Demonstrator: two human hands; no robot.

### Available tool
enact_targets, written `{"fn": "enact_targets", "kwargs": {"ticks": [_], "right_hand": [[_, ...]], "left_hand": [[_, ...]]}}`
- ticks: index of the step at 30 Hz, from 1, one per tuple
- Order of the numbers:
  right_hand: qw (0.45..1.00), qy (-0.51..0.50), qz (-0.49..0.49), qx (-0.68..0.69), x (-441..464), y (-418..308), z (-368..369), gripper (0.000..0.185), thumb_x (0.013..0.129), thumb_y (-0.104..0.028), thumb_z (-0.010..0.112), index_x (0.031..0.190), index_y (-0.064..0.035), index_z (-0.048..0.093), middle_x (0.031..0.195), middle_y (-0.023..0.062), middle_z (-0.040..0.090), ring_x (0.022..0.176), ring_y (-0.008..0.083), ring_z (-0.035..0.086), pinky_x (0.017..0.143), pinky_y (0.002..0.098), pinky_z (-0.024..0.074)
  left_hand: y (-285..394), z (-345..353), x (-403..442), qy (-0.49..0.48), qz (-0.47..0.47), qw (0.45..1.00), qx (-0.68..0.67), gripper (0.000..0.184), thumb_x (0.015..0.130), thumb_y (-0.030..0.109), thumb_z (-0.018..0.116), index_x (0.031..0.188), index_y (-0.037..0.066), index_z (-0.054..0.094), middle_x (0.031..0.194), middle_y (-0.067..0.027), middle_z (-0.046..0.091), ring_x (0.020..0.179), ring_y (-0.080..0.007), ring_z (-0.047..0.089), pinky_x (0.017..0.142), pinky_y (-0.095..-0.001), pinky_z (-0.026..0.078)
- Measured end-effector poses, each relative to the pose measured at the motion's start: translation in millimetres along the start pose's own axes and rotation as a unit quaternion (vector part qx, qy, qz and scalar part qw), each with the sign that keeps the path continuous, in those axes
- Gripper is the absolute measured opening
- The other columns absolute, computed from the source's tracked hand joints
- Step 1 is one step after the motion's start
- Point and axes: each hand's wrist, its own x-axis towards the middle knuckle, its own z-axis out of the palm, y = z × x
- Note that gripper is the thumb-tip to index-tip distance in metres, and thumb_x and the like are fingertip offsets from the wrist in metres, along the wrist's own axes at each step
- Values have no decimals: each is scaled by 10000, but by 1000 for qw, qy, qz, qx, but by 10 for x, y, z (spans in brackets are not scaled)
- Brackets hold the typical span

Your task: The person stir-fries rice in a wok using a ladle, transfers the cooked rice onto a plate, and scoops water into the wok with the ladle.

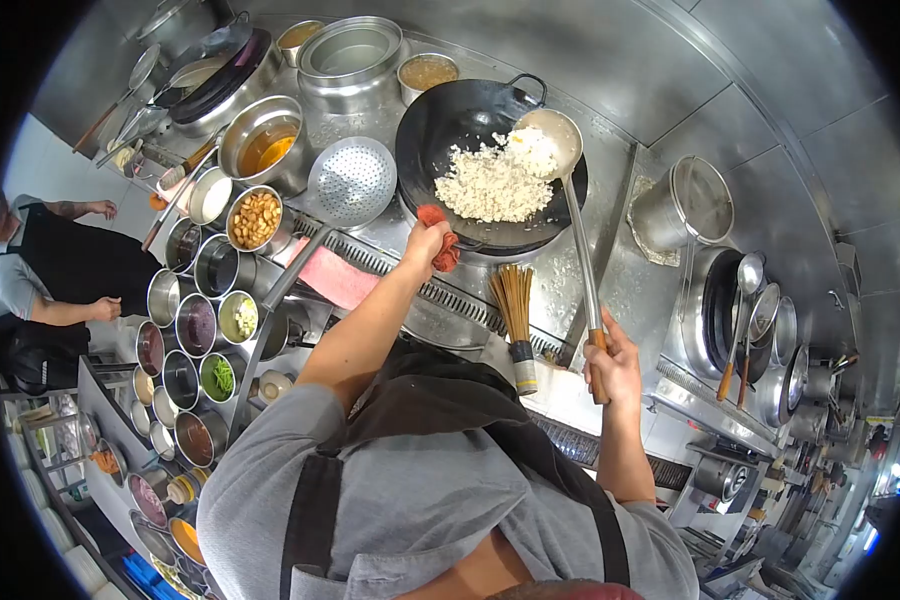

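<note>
A black wok (425, 135) sits on the steel stove with a white, rice-like food (490, 187) spread in it. My left hand (427, 243) is closed on a red cloth (440, 238) at the wok's near rim. Wrapped round the wooden handle of a long ladle (582, 250) is my right hand (613, 362). The ladle's bowl rests over the right part of the wok, with some of the white food in or under it. Between my arms, below the wok, lies a bamboo brush (515, 320).
Left of the wok are a perforated strainer (352, 182), a pot of orange liquid (232, 150) and several ingredient tins. A steel pot (702, 200) stands right. Another person in a dark apron (80, 255) is at far left.
</note>
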Motion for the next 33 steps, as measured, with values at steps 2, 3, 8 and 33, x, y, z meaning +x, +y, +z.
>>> {"fn": "enact_targets", "kwargs": {"ticks": [2, 3, 8, 33], "right_hand": [[1000, 3, -9, 12, -99, 21, 2, 702, 735, 39, 551, 1412, 32, 366, 658, 36, 534, 419, 112, 471, 372, 242, 379], [1000, 5, -3, -18, -151, 29, -9, 695, 743, 38, 550, 1414, 19, 371, 665, 65, 549, 455, 143, 510, 416, 271, 421], [872, 55, -186, -449, -90, 520, -169, 629, 774, 45, 552, 1384, -42, 422, 889, 243, 620, 835, 391, 636, 781, 422, 495], [824, 17, -232, -517, -183, 319, -184, 499, 786, 20, 602, 1279, -30, 543, 777, 173, 610, 688, 319, 627, 680, 376, 506]], "left_hand": [[30, 20, -47, 3, -2, 1000, -3, 104, 833, 101, 517, 927, 60, 504, 685, -73, 541, 483, -223, 548, 424, -369, 452], [36, 31, -55, 8, -5, 1000, -8, 101, 834, 106, 515, 922, 60, 503, 683, -74, 538, 484, -226, 551, 424, -371, 452], [20, 27, -32, 1, 0, 1000, -12, 99, 828, 119, 516, 903, 55, 507, 675, -74, 536, 481, -241, 558, 408, -370, 434], [-472, -461, -1513, 36, -103, 993, -34, 206, 683, -48, 473, 851, 68, 499, 593, -71, 486, 454, -202, 486, 387, -351, 383]]}}
